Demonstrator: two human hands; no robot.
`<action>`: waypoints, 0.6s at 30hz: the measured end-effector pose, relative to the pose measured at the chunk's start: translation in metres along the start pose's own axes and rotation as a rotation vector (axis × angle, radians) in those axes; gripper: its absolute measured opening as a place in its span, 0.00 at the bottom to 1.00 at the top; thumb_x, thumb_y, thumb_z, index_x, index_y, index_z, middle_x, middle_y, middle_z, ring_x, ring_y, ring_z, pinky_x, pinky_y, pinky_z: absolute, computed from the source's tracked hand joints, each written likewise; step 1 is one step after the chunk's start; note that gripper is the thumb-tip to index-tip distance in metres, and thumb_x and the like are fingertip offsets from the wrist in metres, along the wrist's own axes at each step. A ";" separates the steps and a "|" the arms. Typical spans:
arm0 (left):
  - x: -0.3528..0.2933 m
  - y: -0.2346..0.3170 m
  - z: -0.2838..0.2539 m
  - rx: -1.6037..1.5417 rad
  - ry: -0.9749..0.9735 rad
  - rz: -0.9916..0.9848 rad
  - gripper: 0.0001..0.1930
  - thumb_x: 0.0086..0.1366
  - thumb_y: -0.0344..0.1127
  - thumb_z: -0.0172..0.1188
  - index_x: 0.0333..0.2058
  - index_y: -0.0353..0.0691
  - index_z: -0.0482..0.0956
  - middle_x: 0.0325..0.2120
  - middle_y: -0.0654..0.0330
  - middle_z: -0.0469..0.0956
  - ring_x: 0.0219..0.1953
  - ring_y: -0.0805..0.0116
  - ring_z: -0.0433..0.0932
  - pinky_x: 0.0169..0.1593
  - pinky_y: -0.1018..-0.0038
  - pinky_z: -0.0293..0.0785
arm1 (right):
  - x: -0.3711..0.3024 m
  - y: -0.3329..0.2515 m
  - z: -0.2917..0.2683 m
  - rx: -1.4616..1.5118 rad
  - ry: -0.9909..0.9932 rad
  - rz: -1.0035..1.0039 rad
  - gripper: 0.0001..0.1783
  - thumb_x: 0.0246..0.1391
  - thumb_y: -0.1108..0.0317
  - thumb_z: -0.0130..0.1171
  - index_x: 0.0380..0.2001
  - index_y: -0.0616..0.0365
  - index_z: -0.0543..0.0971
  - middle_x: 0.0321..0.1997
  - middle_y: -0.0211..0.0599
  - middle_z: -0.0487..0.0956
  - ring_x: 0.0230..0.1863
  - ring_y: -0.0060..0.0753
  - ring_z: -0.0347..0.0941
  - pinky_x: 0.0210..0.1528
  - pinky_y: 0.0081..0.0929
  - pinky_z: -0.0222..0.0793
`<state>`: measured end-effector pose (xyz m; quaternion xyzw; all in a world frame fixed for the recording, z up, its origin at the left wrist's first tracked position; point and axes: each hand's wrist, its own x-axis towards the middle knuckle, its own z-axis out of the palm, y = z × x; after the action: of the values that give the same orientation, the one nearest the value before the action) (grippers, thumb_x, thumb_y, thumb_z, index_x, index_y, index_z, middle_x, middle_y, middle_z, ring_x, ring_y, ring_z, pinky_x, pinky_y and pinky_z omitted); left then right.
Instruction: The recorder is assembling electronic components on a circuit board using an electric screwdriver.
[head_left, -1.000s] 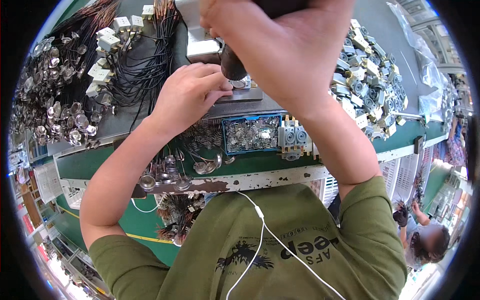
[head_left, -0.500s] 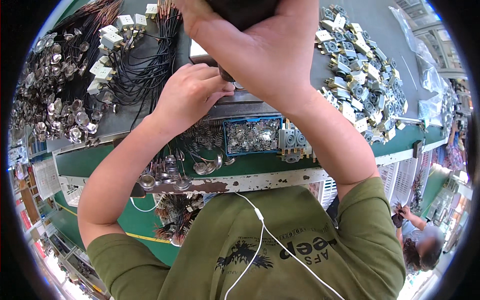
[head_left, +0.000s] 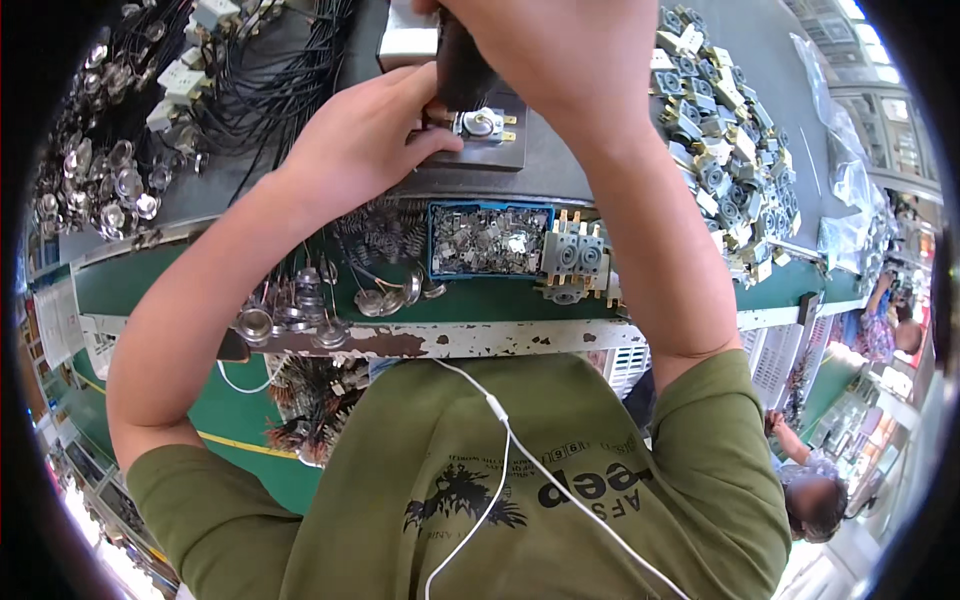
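My right hand, partly cut off by the top edge, wraps around a black tool that points down. Below the tool's end, a small switch-like part with a round silvery metal piece and brass terminals sits on a dark metal block. My left hand is closed at the part's left side, thumb and fingers pinched near a copper-coloured bit. What exactly those fingertips hold is hidden. A white block stands just behind my left fingers.
A blue tray of small metal pieces lies near the front edge, beside grey switch bodies and dark springs. Switch bodies are heaped at right. Black wires and metal discs spread left. Another person is at lower right.
The view has shifted, so the bench contents appear further left and higher. My right hand has moved up, uncovering the part and the dark block beneath the tool. My left hand stays beside the part.
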<state>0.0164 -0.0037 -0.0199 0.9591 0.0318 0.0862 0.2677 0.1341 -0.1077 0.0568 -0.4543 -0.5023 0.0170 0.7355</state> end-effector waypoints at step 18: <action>0.003 -0.031 0.015 0.036 -0.030 0.121 0.18 0.64 0.47 0.68 0.37 0.36 0.79 0.32 0.50 0.82 0.39 0.46 0.82 0.43 0.55 0.79 | -0.015 -0.012 0.026 0.197 0.112 0.136 0.42 0.55 0.86 0.63 0.67 0.62 0.52 0.37 0.39 0.79 0.33 0.26 0.79 0.32 0.22 0.79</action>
<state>0.0222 0.0156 -0.0485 0.9652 -0.0287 0.0870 0.2450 0.1022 -0.1054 0.0564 -0.4131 -0.4244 0.0907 0.8006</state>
